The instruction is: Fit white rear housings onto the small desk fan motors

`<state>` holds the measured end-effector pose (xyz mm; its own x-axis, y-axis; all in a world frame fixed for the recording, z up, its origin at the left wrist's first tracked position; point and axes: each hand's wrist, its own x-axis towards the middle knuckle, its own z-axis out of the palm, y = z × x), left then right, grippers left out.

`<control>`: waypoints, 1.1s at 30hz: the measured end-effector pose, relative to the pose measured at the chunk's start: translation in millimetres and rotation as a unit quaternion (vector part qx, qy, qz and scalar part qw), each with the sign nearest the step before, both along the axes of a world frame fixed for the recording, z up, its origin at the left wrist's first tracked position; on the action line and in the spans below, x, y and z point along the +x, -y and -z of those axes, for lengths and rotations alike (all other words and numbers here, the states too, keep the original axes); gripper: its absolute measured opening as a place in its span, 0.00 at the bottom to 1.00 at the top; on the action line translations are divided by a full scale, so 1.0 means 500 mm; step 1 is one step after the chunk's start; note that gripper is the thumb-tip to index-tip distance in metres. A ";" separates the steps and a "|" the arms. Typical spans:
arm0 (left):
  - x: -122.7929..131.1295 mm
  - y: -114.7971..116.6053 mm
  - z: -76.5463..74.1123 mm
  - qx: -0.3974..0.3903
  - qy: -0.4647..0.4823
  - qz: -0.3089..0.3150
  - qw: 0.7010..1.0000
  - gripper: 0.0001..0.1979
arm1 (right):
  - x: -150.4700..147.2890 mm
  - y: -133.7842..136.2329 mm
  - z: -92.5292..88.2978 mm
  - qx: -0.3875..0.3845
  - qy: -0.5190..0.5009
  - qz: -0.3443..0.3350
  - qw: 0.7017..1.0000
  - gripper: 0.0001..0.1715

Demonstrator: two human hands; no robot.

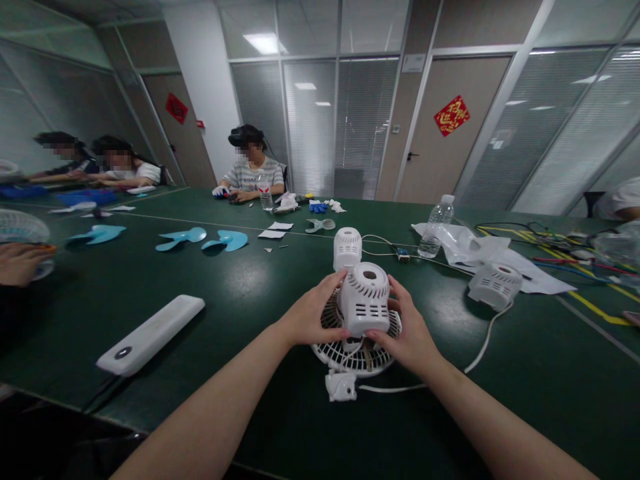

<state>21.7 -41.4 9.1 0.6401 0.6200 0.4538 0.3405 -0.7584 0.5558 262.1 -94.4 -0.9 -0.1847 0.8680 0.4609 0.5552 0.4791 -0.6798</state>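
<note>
Between my two hands is a white slotted fan motor cover (367, 300) with a round hole near its top. My left hand (317, 310) grips its left side, thumb at the lower edge. On its right side my right hand (407, 327) presses with thumb and fingers. Beneath the cover lies a round white fan grille (330, 353), partly hidden by the cover and my hands. A small white plastic part (341, 386) with a cable sits in front of the grille. Just behind stands a second white motor cover (347, 247).
A third motor housing (495, 285) with a cord lies right, near a water bottle (437, 225) and plastic bag (465, 243). At left are a long white power bank (153, 335), blue fan blades (225, 241) and another person's hand (20, 263). A person (253, 167) sits across the table.
</note>
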 end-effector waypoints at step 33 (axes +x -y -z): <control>0.002 0.004 -0.002 -0.039 -0.050 -0.009 0.998 0.61 | -0.008 -0.006 0.010 0.009 0.080 0.003 0.997 0.56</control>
<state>22.7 -43.3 10.0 0.6680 0.6630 0.3378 0.4114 -0.7074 0.5747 257.9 -91.6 -6.1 -0.2515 0.8609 0.4423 0.6586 0.4871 -0.5736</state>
